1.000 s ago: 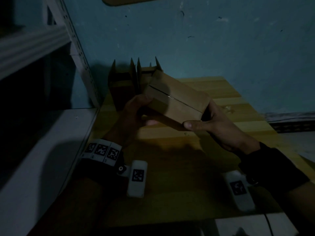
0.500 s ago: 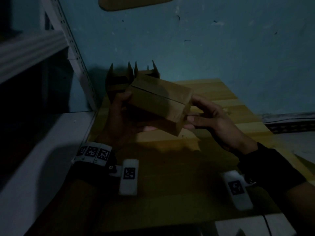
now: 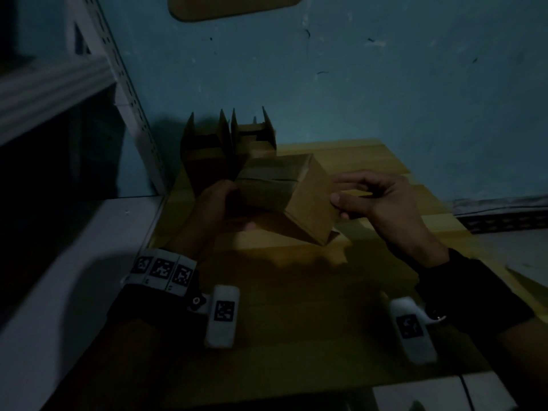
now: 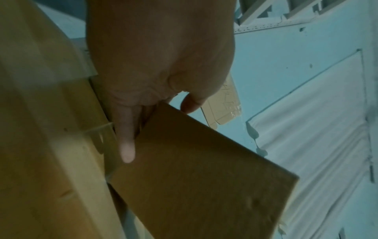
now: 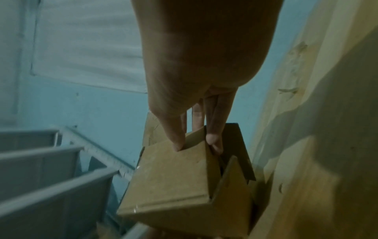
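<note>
A closed brown cardboard box [image 3: 284, 197] hangs tilted just above the wooden table [image 3: 296, 315], its taped seam facing up. My left hand [image 3: 221, 203] grips its left end, the fingers underneath. In the left wrist view one finger [image 4: 126, 145] lies along the box [image 4: 204, 177] and the thumb hooks over its edge. My right hand [image 3: 353, 192] pinches the box's right end between thumb and fingers. The right wrist view shows the right hand [image 5: 196, 142] clamped on the upper corner of the box [image 5: 174, 177].
Two open cardboard boxes [image 3: 207, 152] [image 3: 255, 137] stand with flaps up at the table's back left, just behind the held box. A white metal shelf [image 3: 74, 262] runs along the left. A blue wall closes the back. A flat cardboard piece [image 3: 234, 4] hangs high on it.
The box has turned in both hands and come down toward the table; its end face now points right and down. The right hand shifted from underneath to pinching the right end.
</note>
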{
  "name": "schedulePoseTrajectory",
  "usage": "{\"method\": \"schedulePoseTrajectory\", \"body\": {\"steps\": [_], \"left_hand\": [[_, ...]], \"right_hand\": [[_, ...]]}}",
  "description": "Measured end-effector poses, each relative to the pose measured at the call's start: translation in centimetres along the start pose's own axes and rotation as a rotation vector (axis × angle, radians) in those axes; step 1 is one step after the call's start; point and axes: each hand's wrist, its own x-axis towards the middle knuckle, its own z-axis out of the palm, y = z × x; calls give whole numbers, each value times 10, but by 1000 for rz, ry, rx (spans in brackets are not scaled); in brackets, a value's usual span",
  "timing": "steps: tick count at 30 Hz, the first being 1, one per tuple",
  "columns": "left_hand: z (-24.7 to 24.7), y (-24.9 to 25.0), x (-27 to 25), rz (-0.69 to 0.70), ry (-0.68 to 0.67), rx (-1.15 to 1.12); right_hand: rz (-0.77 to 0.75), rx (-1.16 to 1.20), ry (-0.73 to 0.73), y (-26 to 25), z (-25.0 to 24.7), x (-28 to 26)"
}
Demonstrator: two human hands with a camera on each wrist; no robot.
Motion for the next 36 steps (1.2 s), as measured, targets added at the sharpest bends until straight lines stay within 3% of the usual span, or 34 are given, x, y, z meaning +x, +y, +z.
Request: {"method": "schedulePoseTrajectory", "body": {"steps": [6,11,14,19,23,32,36], "left_hand": [[6,1,-7,33,-42,93],[6,1,-10,18,-138,95],[12,0,-8,-1,-151,201],[18,-1,-8,181,-138,195],[23,-2,-8,311,-239,133],[30,-7,-10,411,-241,170],[29,-7,-8,526,-198,248]], "right_hand": [[-107,-129,15,-9,12,-7],[-323,-600,-166,-6,4,-3],[-425,-712,-135,-4,-2,1],[-583,-1125,53,-15,-1,0],[-593,-1211,-18,-14,1,0],[-597,-1194,-60,-10,3,1],[-607,-1167,-28,-11,5,1]]}}
